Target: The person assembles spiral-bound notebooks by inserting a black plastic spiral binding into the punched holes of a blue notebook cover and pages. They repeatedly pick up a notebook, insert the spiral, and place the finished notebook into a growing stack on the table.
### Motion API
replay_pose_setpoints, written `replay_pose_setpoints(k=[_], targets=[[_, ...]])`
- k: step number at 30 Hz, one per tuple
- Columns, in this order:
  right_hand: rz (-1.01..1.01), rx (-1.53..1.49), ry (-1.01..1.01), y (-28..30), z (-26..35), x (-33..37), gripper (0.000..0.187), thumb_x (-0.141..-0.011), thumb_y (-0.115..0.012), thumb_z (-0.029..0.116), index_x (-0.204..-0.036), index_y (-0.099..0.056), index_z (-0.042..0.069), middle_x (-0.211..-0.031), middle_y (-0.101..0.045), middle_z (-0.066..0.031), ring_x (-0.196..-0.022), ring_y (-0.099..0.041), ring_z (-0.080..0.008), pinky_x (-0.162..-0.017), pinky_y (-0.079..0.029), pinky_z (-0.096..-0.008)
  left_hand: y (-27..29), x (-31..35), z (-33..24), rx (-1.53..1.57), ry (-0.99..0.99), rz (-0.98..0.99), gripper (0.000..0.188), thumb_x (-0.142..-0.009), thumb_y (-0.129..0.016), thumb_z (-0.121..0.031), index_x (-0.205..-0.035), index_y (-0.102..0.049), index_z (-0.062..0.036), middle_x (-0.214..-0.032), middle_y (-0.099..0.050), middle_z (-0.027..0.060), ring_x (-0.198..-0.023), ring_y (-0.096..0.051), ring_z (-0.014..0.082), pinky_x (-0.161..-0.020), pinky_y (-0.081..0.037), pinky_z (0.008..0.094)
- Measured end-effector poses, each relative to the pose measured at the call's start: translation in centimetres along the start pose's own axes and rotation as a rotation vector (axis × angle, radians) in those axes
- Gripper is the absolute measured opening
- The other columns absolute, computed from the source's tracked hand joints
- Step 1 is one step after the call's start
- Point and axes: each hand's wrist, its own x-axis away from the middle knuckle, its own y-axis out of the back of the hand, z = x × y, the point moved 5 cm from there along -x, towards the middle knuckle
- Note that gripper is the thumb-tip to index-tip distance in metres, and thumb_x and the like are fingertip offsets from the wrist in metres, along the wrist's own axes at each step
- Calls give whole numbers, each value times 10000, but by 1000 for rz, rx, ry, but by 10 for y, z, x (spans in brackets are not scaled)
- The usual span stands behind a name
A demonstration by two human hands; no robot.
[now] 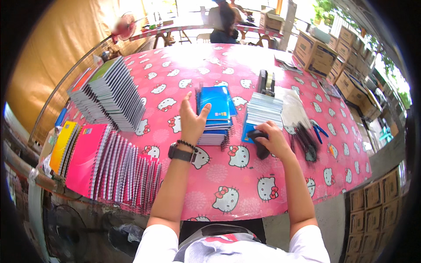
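A stack of spiral notebooks with a blue cover (215,104) on top stands in the middle of the table. My left hand (191,116) is at its left side, fingers stretched and thumb apart, the thumb over the cover's edge. To the right lies a row of small pale cards or booklets (264,107) with a blue one at the near end. My right hand (275,139) is closed around a black rounded tool (262,148) at that near end; its exact kind is unclear.
Tall notebook stacks (116,94) stand at the left, with pink notebooks (87,158) and yellow notebooks (62,147) nearer. A tape dispenser (266,82), clear plastic bags (293,107), black strips (305,142) and blue-handled pliers (320,131) lie right. Cardboard boxes (313,52) stand behind; a person (223,22) is far off.
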Motion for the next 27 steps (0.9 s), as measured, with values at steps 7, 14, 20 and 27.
replay_pose_setpoints(k=[7, 14, 20, 27], targets=[[477, -48, -49, 7, -18, 6, 170, -784, -658, 73, -942, -698, 25, -827, -661, -61, -767, -627, -168, -652, -496, -305, -30, -13, 86, 170, -32, 156, 780, -859, -647, -337, -1404, -286, 87, -1465, -294, 261, -1382, -268, 334, -1129, -227, 381], [-192, -371, 94, -75, -35, -77, 654, -951, -429, 519, -1449, -320, 109, -1409, -428, -127, -1294, -413, -263, -1044, -349, -400, -57, -14, 76, 583, 239, 276, 808, -938, -509, -437, -1473, -130, 35, -1526, -186, 212, -1399, -222, 242, -1120, -220, 314], [13, -1254, -683, -119, -2, -83, 780, -901, -465, 607, -1429, -326, 49, -1372, -462, -129, -1201, -501, -284, -992, -432, -427, -56, -6, 76, 817, 255, 350, 844, -949, -444, -526, -1485, -80, 15, -1467, -300, 216, -1278, -394, 223, -1056, -324, 296], [-158, -1136, -348, -124, -41, -147, 594, -991, -380, 453, -1404, -384, 27, -1365, -463, -113, -1188, -501, -217, -1014, -400, -357, -29, 28, 43, 404, 3, 33, 818, -910, -470, -568, -1450, -267, 12, -1444, -370, 224, -1358, -336, 291, -1119, -252, 389]])
